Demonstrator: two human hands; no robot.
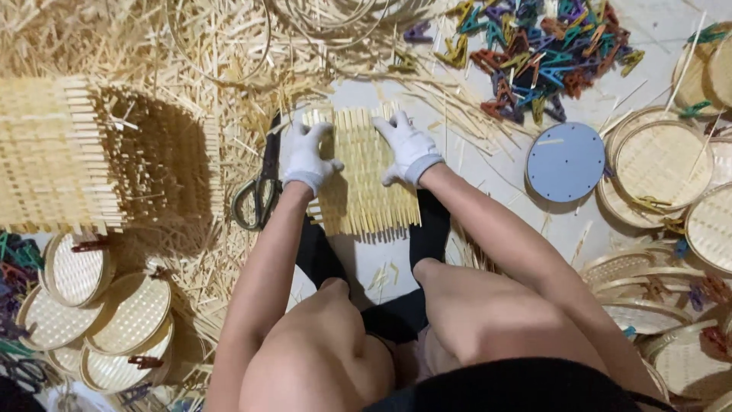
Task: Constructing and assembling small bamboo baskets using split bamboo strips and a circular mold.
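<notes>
A square mat of woven bamboo strips [364, 179] lies flat on the pale floor between my feet. My left hand [306, 156], in a white glove, presses on the mat's left edge with its fingers spread. My right hand [409, 146], also gloved in white, rests on the mat's upper right part, fingers flat. Neither hand grips anything. A pair of scissors [261, 191] lies just left of my left hand.
A tall stack of woven bamboo mats [53, 152] stands at the left amid loose straw. Round woven trays [662, 164] pile up at right and lower left [114, 320]. A grey round disc [565, 162] and a heap of coloured clothes pegs [541, 53] lie at the upper right.
</notes>
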